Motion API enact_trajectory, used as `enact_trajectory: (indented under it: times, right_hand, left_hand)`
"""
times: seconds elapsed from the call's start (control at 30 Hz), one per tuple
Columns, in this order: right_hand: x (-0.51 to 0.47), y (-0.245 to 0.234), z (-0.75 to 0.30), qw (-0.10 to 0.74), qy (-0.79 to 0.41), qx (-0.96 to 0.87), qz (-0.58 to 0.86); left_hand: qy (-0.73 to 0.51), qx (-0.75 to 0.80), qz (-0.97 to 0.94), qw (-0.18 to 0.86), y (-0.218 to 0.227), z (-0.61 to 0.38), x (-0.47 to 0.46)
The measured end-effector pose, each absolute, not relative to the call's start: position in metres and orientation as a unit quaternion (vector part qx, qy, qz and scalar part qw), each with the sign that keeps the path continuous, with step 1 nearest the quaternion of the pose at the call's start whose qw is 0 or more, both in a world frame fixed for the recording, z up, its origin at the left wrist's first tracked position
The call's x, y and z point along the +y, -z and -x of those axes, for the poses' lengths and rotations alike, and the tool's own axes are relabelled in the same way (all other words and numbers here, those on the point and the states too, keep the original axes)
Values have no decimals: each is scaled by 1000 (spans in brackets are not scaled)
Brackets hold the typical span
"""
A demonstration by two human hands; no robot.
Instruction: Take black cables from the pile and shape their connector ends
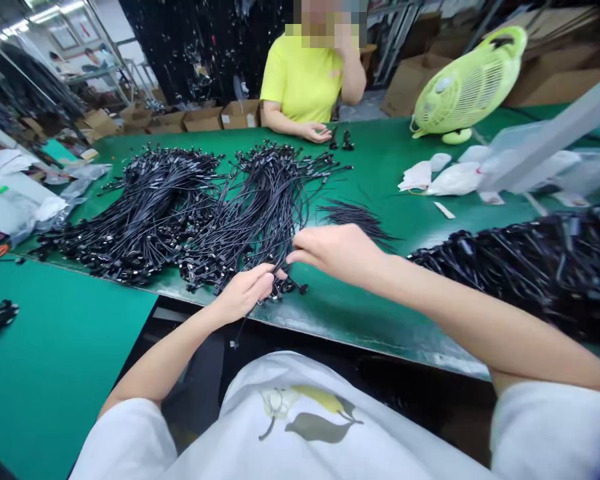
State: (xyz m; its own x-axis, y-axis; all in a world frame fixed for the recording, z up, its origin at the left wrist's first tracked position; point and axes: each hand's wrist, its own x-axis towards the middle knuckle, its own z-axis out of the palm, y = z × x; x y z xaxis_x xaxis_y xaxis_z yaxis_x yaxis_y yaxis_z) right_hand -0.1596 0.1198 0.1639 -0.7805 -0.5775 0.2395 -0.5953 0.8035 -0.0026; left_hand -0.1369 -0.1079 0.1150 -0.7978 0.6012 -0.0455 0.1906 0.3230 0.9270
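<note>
My left hand (247, 288) is closed on a short black cable (241, 325), whose end with a small connector hangs below the hand past the table edge. Close by on the right, my right hand (330, 252) pinches at the same cable with thumb and fingers; the exact grip point is hard to make out. Just behind both hands lies a heap of black cables (267, 193) with small plugs at the ends. A second heap of cables (155, 193) lies to its left. Beyond my right hand rests a bunch of thin black ties or wires (357, 219).
A green table (330, 327) runs across the view. At right lie a long pile of black cables (540, 267), white plastic bags (455, 179) and a yellow-green fan (473, 83). A person in a yellow shirt (305, 80) sits opposite. Papers and bags (20, 190) lie at left.
</note>
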Motion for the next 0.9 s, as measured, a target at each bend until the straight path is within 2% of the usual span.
enact_trajectory:
  times: [0.13, 0.23, 0.33, 0.4, 0.5, 0.57, 0.63, 0.73, 0.9]
  right_hand:
    - [167, -147, 187, 125, -101, -943, -291]
    - [201, -123, 194, 100, -206, -929, -292]
    - [218, -105, 188, 108, -272, -915, -276]
    - [215, -100, 175, 153, -251, -922, -252]
    - [191, -100, 146, 183, -123, -946, -237]
    - [167, -105, 127, 123, -57, -945, -296]
    - [144, -114, 117, 49, -65, -921, -382]
    - [129, -127, 124, 46, -177, -895, -407]
    - [133, -117, 150, 131, -469, -834, -259]
  left_hand:
    - [-658, 656, -181, 321, -124, 145, -133]
    - [-822, 512, -72, 237, -137, 151, -161]
    - [-880, 442, -24, 176, -148, 155, -178]
    - [-880, 442, -22, 172, -148, 158, -176]
    - [-837, 527, -54, 141, -138, 161, -150]
    - [-758, 634, -111, 102, -126, 160, -123]
    - [-655, 727, -190, 80, -115, 154, -98]
    - [-573, 768, -255, 126, -104, 142, -77]
    - [-741, 612, -186, 204, -107, 141, -72]
